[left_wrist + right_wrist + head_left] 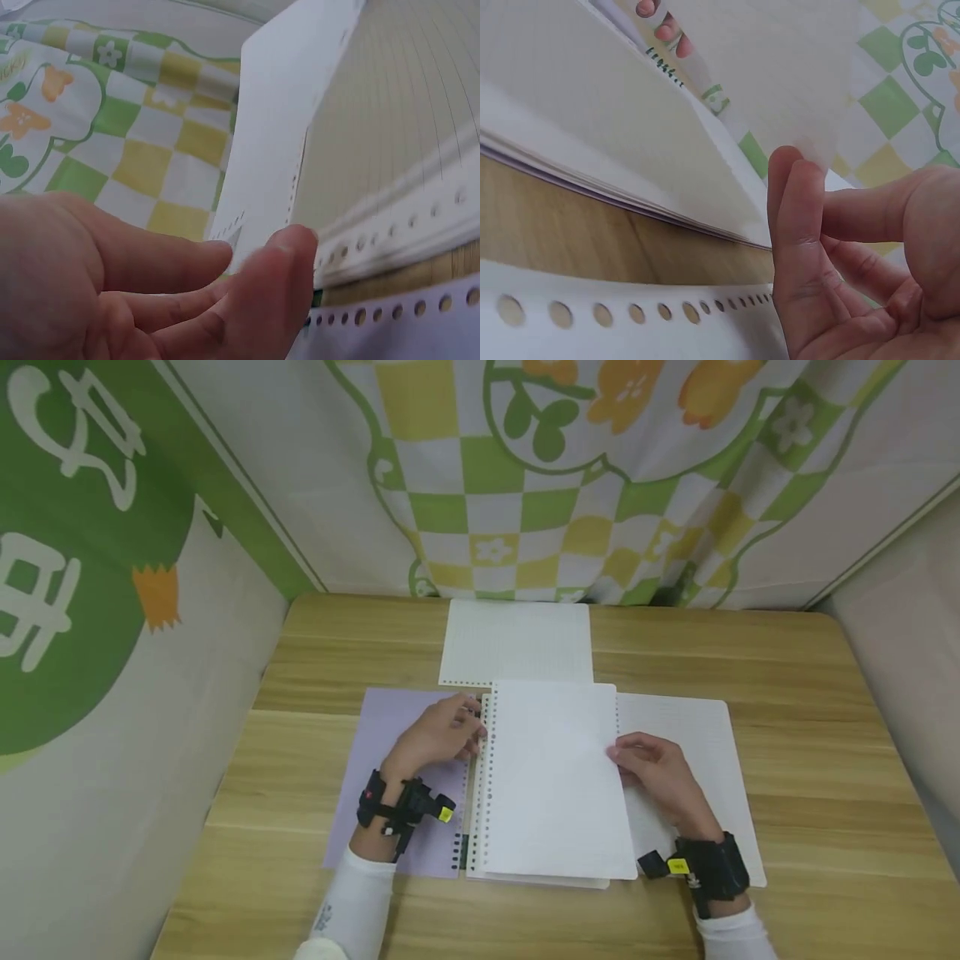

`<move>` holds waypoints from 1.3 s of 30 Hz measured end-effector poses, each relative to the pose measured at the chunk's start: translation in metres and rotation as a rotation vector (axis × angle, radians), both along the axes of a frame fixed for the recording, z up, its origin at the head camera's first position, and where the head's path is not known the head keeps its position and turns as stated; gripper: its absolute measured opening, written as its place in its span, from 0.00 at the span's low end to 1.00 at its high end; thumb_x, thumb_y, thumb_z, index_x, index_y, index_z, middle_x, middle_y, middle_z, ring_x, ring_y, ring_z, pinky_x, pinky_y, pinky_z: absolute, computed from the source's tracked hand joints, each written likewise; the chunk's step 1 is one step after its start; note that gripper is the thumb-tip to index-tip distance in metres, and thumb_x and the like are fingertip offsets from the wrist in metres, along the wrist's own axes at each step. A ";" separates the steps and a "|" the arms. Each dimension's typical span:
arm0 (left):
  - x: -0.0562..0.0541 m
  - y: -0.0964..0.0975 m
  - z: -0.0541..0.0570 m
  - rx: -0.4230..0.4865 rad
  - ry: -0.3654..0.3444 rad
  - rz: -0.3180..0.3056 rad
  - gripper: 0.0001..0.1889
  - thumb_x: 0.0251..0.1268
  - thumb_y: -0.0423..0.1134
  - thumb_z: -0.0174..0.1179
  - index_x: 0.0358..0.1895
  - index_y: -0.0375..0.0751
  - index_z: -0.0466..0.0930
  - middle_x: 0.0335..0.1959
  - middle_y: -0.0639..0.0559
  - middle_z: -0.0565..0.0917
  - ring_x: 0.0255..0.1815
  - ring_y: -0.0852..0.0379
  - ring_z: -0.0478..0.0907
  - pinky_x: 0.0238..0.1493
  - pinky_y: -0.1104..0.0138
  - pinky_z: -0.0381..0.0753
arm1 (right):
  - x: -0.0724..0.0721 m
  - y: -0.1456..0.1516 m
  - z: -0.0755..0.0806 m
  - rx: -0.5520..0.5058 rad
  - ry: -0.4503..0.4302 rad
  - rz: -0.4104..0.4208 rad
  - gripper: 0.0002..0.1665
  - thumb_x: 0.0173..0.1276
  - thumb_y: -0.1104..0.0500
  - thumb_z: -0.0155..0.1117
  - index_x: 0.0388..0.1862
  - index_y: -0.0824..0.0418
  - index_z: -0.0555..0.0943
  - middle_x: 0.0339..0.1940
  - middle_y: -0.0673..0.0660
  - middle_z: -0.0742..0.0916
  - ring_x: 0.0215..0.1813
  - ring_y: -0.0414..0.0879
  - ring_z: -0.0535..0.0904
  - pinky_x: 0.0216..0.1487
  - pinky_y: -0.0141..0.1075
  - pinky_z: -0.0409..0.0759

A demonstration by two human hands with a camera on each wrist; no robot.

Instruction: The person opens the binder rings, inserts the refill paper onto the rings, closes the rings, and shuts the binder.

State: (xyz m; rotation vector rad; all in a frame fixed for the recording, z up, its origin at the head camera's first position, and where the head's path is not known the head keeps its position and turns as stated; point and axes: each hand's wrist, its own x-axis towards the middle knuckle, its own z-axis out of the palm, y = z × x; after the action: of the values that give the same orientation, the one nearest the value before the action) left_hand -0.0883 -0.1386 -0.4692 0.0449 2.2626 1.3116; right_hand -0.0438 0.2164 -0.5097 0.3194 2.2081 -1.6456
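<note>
A loose punched sheet (558, 777) lies raised over a stack of paper (630, 157), its row of holes along the left side. My right hand (663, 777) pinches this sheet's right edge between thumb and fingers, as the right wrist view shows up close. At the upper part of the punched edge is my left hand (442, 731), fingers loosely bent and thumb apart from them in the left wrist view. Below it lies a purple punched cover (397, 718). Dark green binding rings (664, 67) show along the spine between cover and stack.
Another lined punched sheet (517, 639) lies at the back of the wooden table (817, 760). A further punched sheet (690, 735) lies under the right hand. A checkered curtain (495, 510) hangs right behind the table's back edge.
</note>
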 end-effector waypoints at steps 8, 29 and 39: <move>-0.001 -0.004 -0.003 -0.068 0.008 0.022 0.17 0.87 0.36 0.46 0.66 0.32 0.77 0.45 0.44 0.88 0.36 0.52 0.85 0.36 0.65 0.85 | 0.001 -0.010 -0.004 0.025 0.002 0.033 0.23 0.76 0.53 0.72 0.60 0.67 0.83 0.46 0.59 0.94 0.42 0.44 0.89 0.45 0.33 0.88; 0.002 -0.001 -0.001 -0.199 0.112 -0.041 0.16 0.85 0.40 0.54 0.65 0.38 0.80 0.41 0.46 0.87 0.32 0.54 0.81 0.32 0.65 0.77 | 0.003 -0.015 -0.009 -0.017 -0.006 0.055 0.19 0.77 0.56 0.70 0.57 0.69 0.83 0.42 0.59 0.92 0.40 0.47 0.88 0.43 0.35 0.90; 0.005 -0.001 0.006 -0.244 0.184 -0.101 0.17 0.84 0.42 0.55 0.66 0.41 0.81 0.59 0.41 0.87 0.59 0.45 0.83 0.57 0.50 0.84 | 0.002 -0.014 -0.010 -0.007 0.006 0.072 0.19 0.77 0.55 0.71 0.56 0.69 0.83 0.43 0.59 0.93 0.41 0.46 0.89 0.44 0.35 0.90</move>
State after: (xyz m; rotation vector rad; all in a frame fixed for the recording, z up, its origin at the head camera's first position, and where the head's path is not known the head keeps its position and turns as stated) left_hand -0.0829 -0.1399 -0.4635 0.1983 2.5245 1.0075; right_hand -0.0416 0.2020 -0.5194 0.2307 2.1915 -1.6183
